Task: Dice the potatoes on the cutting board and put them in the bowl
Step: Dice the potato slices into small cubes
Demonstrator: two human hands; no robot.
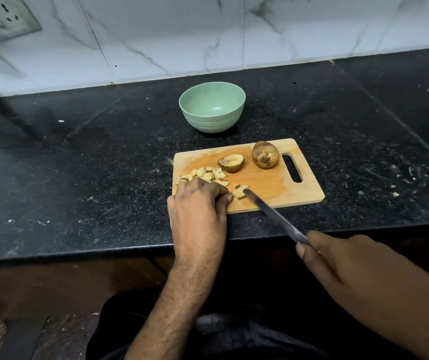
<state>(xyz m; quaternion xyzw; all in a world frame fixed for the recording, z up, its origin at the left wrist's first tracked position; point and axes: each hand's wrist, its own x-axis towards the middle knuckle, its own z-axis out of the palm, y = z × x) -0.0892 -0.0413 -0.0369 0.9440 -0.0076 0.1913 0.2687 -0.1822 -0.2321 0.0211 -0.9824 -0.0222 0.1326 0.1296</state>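
A potato piece (pixel 239 194) is pinned on the wooden cutting board (pixel 273 188) by the curled left hand (pixel 198 201); the knife (pixel 273 214) is gripped by the right hand (pixel 343 258), tip at the piece. Diced potato (pixel 205 175), a halved potato (pixel 231 163) and a whole potato (pixel 265 154) lie behind, the green bowl (pixel 212 107) beyond on the black surface (pixel 91 165)

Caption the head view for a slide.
Left hand steadies a potato piece as the right hand slices with a knife; green bowl empty.
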